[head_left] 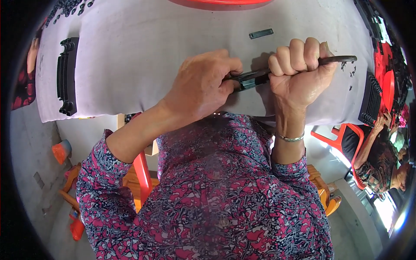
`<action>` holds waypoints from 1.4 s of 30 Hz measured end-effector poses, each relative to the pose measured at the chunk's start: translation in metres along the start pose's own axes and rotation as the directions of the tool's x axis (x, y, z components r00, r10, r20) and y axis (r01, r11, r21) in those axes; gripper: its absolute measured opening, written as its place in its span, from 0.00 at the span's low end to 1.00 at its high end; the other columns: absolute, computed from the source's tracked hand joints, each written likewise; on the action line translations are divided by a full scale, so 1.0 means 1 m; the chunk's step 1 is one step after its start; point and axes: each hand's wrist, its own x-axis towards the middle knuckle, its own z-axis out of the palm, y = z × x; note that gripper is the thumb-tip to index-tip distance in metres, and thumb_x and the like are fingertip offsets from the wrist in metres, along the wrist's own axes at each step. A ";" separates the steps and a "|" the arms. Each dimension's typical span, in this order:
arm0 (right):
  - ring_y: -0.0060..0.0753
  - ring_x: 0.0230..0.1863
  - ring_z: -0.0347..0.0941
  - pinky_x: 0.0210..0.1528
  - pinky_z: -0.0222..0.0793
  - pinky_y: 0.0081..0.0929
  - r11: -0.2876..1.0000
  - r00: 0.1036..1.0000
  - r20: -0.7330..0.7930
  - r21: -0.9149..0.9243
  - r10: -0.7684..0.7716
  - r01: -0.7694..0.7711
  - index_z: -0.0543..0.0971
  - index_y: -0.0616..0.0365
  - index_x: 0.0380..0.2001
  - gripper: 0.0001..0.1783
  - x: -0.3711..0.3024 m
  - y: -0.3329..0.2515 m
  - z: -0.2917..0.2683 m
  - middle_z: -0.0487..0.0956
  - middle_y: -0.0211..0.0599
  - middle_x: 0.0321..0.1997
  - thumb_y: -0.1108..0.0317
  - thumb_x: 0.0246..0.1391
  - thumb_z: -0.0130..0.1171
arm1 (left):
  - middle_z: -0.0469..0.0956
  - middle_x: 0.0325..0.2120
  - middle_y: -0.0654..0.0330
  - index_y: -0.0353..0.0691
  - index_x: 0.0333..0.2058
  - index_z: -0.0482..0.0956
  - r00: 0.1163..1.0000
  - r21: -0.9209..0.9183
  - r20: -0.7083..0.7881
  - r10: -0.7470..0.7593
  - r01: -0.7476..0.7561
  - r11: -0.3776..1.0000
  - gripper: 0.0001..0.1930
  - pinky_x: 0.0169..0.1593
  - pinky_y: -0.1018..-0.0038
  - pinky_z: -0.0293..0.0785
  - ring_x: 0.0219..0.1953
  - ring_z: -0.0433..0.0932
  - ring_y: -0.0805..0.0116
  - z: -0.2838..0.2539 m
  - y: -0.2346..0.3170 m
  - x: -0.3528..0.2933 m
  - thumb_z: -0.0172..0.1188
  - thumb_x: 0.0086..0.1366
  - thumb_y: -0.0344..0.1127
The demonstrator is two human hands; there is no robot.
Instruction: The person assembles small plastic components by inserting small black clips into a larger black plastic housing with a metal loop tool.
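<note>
My left hand is closed, thumb and fingers pinching one end of a small dark rectangular plastic piece over the pale cloth. Close beside it, my right hand makes a fist around a dark hand tool with a slim curved handle. One end of that handle sticks out past my right thumb. Toward my left hand the tool runs along the plastic piece; its working end is partly hidden by my fingers. A similar flat dark piece lies on the cloth farther away.
The pale cloth covers the table. Black ribbed plastic parts rest at its left, with another at the right edge. A red basin is at the far edge. Black scraps lie right. People sit at both sides.
</note>
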 end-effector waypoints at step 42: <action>0.21 0.14 0.38 0.18 0.35 0.26 0.983 0.984 0.134 -0.131 -0.114 0.132 0.56 0.48 0.15 0.25 -0.018 0.001 0.017 0.50 0.24 0.12 0.49 0.63 0.39 | 0.68 0.23 0.54 0.35 0.34 0.77 0.979 -0.059 -0.141 0.148 -0.157 0.986 0.08 0.31 0.64 0.67 0.25 0.72 0.56 0.009 -0.009 -0.005 0.63 0.54 0.29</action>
